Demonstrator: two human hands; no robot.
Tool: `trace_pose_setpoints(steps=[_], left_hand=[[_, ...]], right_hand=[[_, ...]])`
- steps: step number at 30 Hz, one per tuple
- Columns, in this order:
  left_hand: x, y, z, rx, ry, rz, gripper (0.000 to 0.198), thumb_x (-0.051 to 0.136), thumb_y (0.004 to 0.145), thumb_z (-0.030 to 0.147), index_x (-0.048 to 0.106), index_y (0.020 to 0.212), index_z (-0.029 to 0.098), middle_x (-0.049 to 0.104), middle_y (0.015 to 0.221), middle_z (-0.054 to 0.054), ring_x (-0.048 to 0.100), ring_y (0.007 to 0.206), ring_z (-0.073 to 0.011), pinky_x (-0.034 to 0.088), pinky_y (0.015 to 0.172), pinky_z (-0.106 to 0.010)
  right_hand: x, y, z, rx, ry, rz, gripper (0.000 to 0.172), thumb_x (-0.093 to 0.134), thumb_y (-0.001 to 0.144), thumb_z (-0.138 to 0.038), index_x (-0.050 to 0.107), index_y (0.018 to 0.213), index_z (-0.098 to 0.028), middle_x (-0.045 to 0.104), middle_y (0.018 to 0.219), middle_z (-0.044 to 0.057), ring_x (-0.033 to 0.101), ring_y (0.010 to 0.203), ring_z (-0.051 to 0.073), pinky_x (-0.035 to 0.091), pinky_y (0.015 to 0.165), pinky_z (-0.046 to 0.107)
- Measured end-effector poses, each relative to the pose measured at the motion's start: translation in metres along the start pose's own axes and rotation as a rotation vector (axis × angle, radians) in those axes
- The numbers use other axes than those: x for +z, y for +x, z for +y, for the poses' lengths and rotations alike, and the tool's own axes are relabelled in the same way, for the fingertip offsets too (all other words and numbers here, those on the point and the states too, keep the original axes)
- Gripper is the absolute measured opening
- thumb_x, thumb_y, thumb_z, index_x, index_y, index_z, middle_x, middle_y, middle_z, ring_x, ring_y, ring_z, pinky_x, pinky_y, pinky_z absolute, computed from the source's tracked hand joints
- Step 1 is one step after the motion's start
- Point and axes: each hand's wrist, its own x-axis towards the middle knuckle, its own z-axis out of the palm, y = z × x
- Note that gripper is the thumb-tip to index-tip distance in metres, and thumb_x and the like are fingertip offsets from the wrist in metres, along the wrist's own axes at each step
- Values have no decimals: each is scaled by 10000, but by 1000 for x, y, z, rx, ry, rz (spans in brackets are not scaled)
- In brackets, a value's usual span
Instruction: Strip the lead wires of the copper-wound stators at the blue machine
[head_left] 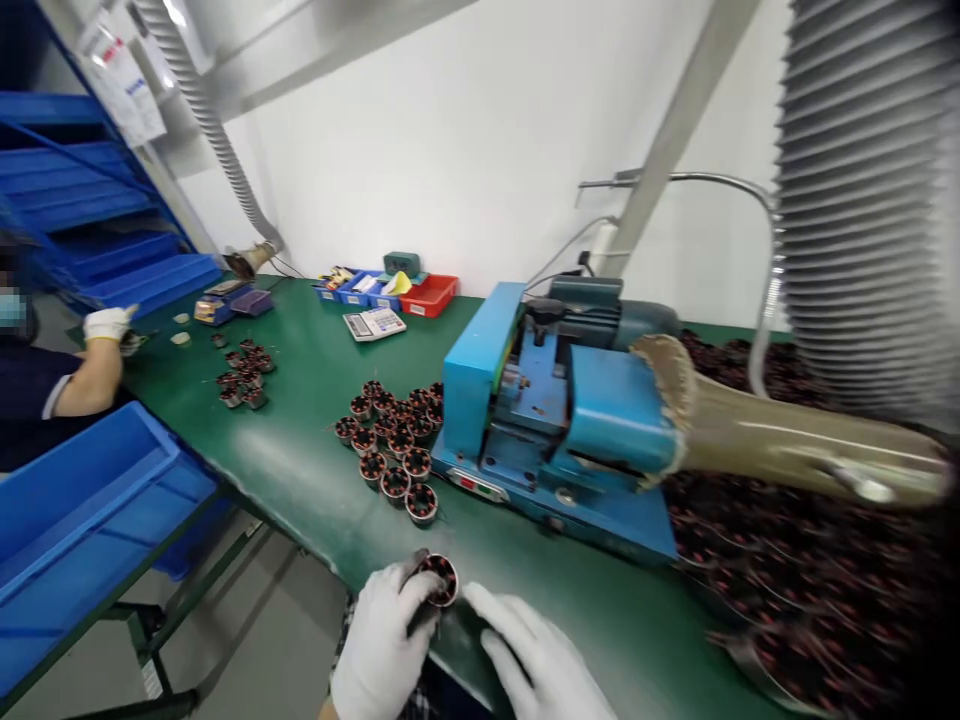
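Both my hands wear white gloves at the near edge of the green table [315, 470]. My left hand [382, 640] is closed round a small round motor stator [439, 578] with copper windings, held just above the table edge. My right hand [536, 655] lies beside it with fingers stretched out flat, touching or nearly touching the stator. A cluster of several similar stators [394, 435] stands on the table ahead, left of a blue machine [555, 420].
A large heap of stators [795, 580] fills the right side under a ribbed extraction hose [862, 200] and its tan nozzle [780, 440]. A co-worker's gloved hand [107, 323] works at far left near more stators [244, 375]. Calculator [373, 323], small bins [390, 290], blue crate [82, 500].
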Motion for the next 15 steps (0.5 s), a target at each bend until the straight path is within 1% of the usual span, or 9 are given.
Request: trace_pose_setpoints(steps=[2, 4, 5, 7, 8, 9, 10, 12, 15], left_hand=[[15, -2, 10, 48, -131, -7, 522, 542, 754, 66, 528, 1225, 293, 645, 1191, -60, 626, 1052, -219, 521, 906, -357], [22, 3, 14, -3, -215, 30, 617, 527, 747, 70, 421, 1329, 246, 587, 1271, -103, 584, 1135, -222, 501, 943, -366], [23, 7, 15, -36, -233, 56, 620, 541, 735, 86, 422, 1328, 225, 549, 1307, -125, 557, 1171, -238, 492, 953, -385], [22, 16, 17, -46, -258, 104, 473, 614, 685, 141, 571, 1151, 205, 563, 1260, -138, 565, 1146, -278, 503, 920, -417], [21, 21, 20, -19, -289, 114, 313, 653, 657, 172, 637, 968, 201, 612, 1153, -126, 601, 1073, -283, 524, 870, -407], [20, 25, 24, 18, -337, 118, 143, 678, 640, 194, 635, 776, 200, 651, 1000, -100, 638, 959, -267, 542, 801, -379], [19, 29, 29, 48, -391, 123, 108, 685, 642, 206, 579, 626, 201, 653, 835, -65, 652, 825, -234, 548, 726, -340], [20, 34, 42, 38, -487, 119, 264, 659, 688, 201, 472, 503, 202, 581, 608, -5, 604, 612, -166, 518, 600, -270], [21, 41, 63, -92, -634, 40, 242, 647, 726, 211, 510, 528, 189, 569, 550, 9, 560, 525, -137, 487, 533, -234]], right_hand=[[-2, 3, -4, 1, -157, -67, 315, 488, 887, -235, 581, 1179, -308, 711, 803, 14, 673, 654, 185, 522, 588, 265], [-4, 1, 0, 72, -284, -99, 237, 531, 872, -261, 611, 1094, -286, 683, 723, 14, 649, 590, 206, 496, 543, 294], [-5, -2, 3, 118, -308, -92, 181, 541, 873, -281, 622, 1034, -274, 680, 725, 16, 649, 594, 211, 493, 547, 302], [-8, -10, 11, 206, -274, -29, 136, 507, 903, -331, 618, 926, -255, 686, 757, 18, 658, 631, 205, 498, 573, 301], [-9, -14, 13, 243, -238, 30, 183, 469, 923, -364, 608, 892, -248, 692, 771, 18, 663, 649, 196, 501, 586, 294], [-11, -18, 15, 272, -204, 101, 240, 430, 937, -402, 596, 870, -243, 696, 775, 18, 666, 655, 187, 502, 592, 287], [-13, -22, 14, 291, -178, 168, 286, 398, 942, -440, 586, 862, -240, 699, 766, 16, 667, 649, 180, 502, 592, 281], [-22, -26, 9, 291, -166, 282, 327, 373, 937, -489, 573, 867, -240, 698, 746, 13, 663, 630, 175, 499, 584, 279], [-45, -30, -6, 229, -231, 368, 293, 375, 947, -456, 560, 902, -233, 692, 756, 29, 657, 648, 181, 485, 583, 284]])
